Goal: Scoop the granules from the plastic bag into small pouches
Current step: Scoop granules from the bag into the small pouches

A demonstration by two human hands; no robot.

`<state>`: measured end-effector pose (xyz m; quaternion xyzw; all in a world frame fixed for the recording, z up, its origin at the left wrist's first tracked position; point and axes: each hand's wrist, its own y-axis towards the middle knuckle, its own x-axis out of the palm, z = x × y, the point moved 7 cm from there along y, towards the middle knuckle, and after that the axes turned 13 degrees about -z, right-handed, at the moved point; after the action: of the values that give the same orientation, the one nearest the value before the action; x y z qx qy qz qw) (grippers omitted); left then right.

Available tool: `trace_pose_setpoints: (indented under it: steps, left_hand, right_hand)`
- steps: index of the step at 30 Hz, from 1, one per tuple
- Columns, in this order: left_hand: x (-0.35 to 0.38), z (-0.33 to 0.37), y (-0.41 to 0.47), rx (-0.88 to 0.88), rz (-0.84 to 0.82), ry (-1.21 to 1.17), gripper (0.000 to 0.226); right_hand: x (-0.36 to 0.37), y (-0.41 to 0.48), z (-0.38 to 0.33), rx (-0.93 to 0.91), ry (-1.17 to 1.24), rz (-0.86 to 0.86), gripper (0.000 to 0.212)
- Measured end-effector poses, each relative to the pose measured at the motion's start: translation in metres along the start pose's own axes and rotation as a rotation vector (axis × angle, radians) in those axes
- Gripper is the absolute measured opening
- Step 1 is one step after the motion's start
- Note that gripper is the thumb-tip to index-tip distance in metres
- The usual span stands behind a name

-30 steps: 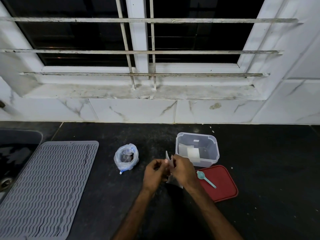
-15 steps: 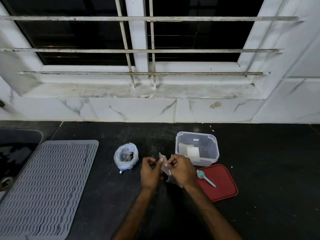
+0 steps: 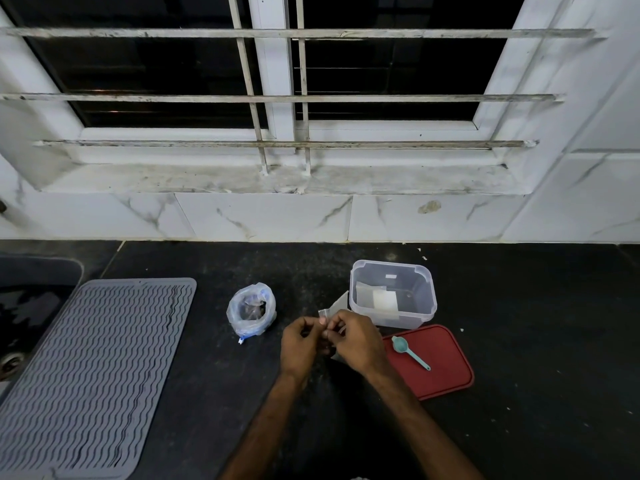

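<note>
Stage: early, no scoop made
- left hand (image 3: 299, 344) and right hand (image 3: 358, 341), centre frame: both pinch small pouch (image 3: 339, 303), probably opening mouth
- plastic bag (image 3: 251, 311) of granules: just left of hands, untouched
- spoon (image 3: 410, 353): idle on red lid (image 3: 446, 372), lower right
- Remaining: scooping, filling

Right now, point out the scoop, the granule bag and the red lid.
teal scoop (image 3: 414, 356): head view, middle of its handle.
plastic bag (image 3: 251, 315): head view, centre, just below its open mouth.
red lid (image 3: 446, 355): head view, bare top surface right of the scoop.
</note>
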<state>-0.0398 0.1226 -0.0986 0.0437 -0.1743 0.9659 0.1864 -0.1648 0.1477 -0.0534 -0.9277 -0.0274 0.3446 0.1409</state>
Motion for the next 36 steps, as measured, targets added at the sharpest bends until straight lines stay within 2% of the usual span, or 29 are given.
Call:
trace_pose_setpoints:
  steps: [7,11,18,27,31,36]
  left_hand:
    - [-0.002,0.002,0.0,0.005,0.022,0.026,0.023]
    - [-0.005,0.003,-0.003,0.026,0.03,0.038,0.025]
    - [-0.003,0.005,0.0,0.054,0.027,0.108,0.024]
    - [-0.001,0.004,-0.003,0.057,-0.025,-0.015,0.02]
    - [0.003,0.005,-0.007,0.021,-0.079,-0.11,0.009]
    - [0.004,0.003,-0.006,-0.038,-0.139,-0.139,0.009]
  right_hand:
    - [0.0,0.001,-0.004,-0.045,-0.055,-0.013,0.008]
    - [0.0,0.002,0.0,-0.061,-0.007,-0.071,0.01]
    - [0.0,0.007,0.004,-0.056,0.044,-0.072,0.008]
    - [0.003,0.005,0.01,-0.034,0.241,-0.09,0.007]
    - [0.004,0.006,0.013,-0.025,0.256,-0.095,0.005]
    - [0.003,0.003,0.009,-0.054,0.239,-0.129,0.007]
